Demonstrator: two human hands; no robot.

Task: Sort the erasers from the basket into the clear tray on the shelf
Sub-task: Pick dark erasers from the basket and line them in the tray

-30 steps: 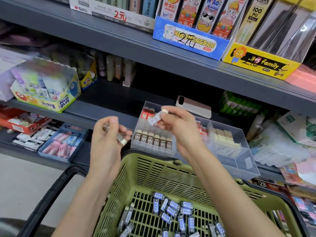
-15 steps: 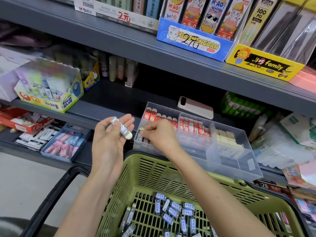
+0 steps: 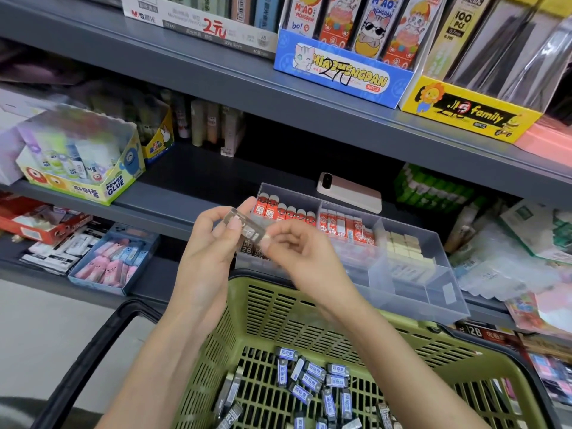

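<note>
1. Here we go: the left hand (image 3: 204, 252) has one eraser (image 3: 247, 229) up in front of the clear tray (image 3: 433, 292). Its grip is pinching the eraser, thumb on the face and fingers behind.
2. The eraser sits tilted, lower end toward the right hand (image 3: 306, 261), whose grip is pinched on that end. It's blurry there, so I can't tell if the fingertips have the eraser itself or only a clear wrapper.
3. Handover time, I'd say. The right hand should get a firm pinch on the narrow sides before the left loosens, because the green basket (image 3: 278, 305) is directly below and a slip drops the eraser back in.
4. For the slot, I'd match it to the dark 2B row (image 3: 247, 250) in the tray's near-left compartment, half hidden behind the hands. It shouldn't go with the red-sleeved erasers (image 3: 288, 212) behind that row, or the cream blocks (image 3: 402, 246) further right.
5. Hold it by the top end and lower it upright, label forward, snug against the last one, so the fingers don't knock over its neighbours.
6. Lots more to do: loose erasers (image 3: 312, 379) litter the basket floor. Once freed, the left hand could dip for the next one.
</note>
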